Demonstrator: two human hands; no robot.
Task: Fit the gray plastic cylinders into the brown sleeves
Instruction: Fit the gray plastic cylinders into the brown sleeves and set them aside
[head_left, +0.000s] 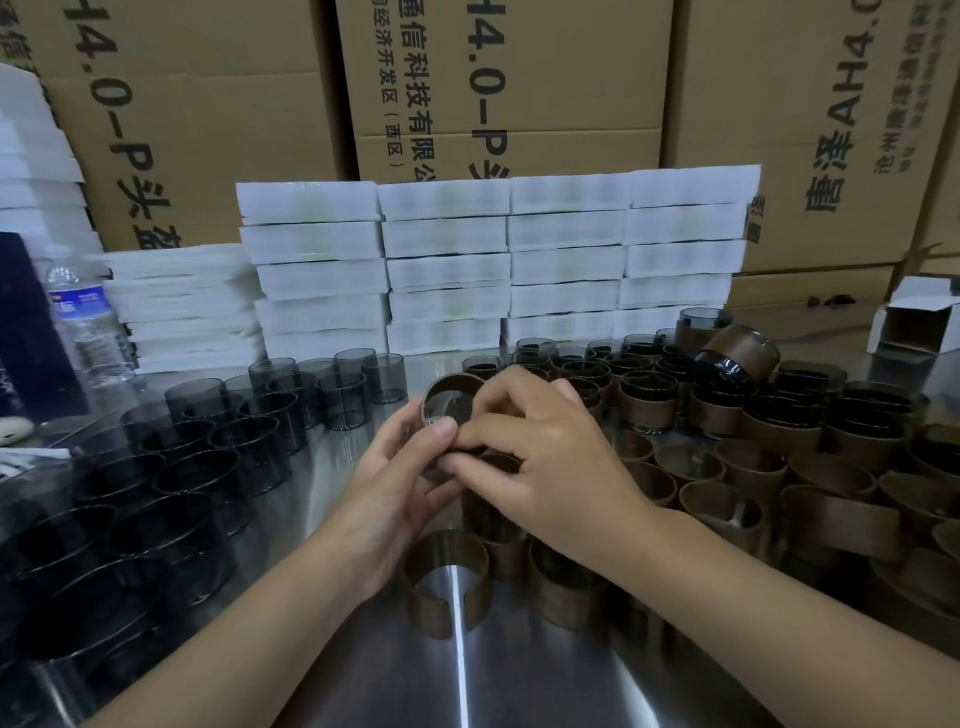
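Above the steel table's middle, both hands hold one gray cylinder with a brown sleeve (451, 400) around it. My left hand (397, 483) cups it from below, thumb on its rim. My right hand (540, 457) grips it from the right, fingers curled over the sleeve. Several bare gray cylinders (208, 447) stand on the left. Empty brown sleeves (448, 582) lie in front and to the right. Sleeved cylinders (649, 400) stand at the back right.
Stacks of white foam trays (498, 260) line the back of the steel table (467, 675), with cardboard cartons (509, 83) behind. A water bottle (85, 322) stands far left. A small white box (919, 322) sits far right.
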